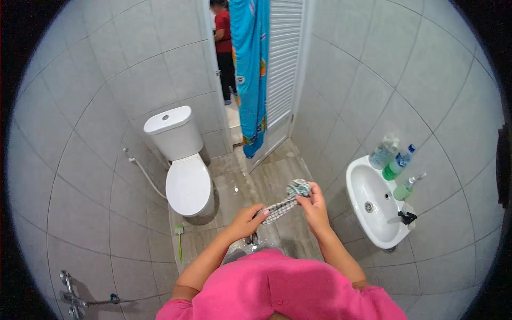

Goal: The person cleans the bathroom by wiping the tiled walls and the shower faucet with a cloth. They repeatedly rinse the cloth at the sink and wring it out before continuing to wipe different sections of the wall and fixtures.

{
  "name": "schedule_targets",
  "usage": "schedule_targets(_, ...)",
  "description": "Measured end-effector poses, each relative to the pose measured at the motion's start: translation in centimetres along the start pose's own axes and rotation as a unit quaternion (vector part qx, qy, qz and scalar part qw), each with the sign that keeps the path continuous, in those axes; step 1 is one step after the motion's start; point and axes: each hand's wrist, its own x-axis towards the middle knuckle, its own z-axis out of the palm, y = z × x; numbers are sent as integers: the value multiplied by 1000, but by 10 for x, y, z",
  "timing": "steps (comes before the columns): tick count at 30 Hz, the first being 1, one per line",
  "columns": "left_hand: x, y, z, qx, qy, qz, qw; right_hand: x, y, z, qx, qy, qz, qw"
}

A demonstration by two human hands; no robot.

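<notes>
A checked cloth (281,209) in white, black and green stretches between my two hands, above the tiled floor. Its left end is pinched in my left hand (247,222), thumb on top. My right hand (313,207) grips it near the other end, where the fabric bunches into a rounded wad beside my fingers. Part of the cloth is hidden under the fingers. Both forearms reach forward from the pink top I wear.
On the left stands a white toilet (189,184), lid down, with a green-handled brush (180,242) nearby. A sink (367,184) holding several bottles is at right. A blue towel (250,69) hangs by the open door (282,80); a person (223,48) stands beyond.
</notes>
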Motion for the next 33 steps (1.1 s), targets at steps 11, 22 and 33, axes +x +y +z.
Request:
schedule_targets(11,113,-17,46,70,-165,140,974,14,-7,-91,23,237,2,971)
schedule_targets(22,272,-18,77,-15,-199,253,947,65,37,-168,-362,181,103,908)
schedule_targets(33,332,42,159,-82,-385,224,892,67,-14,-196,-386,240,59,889)
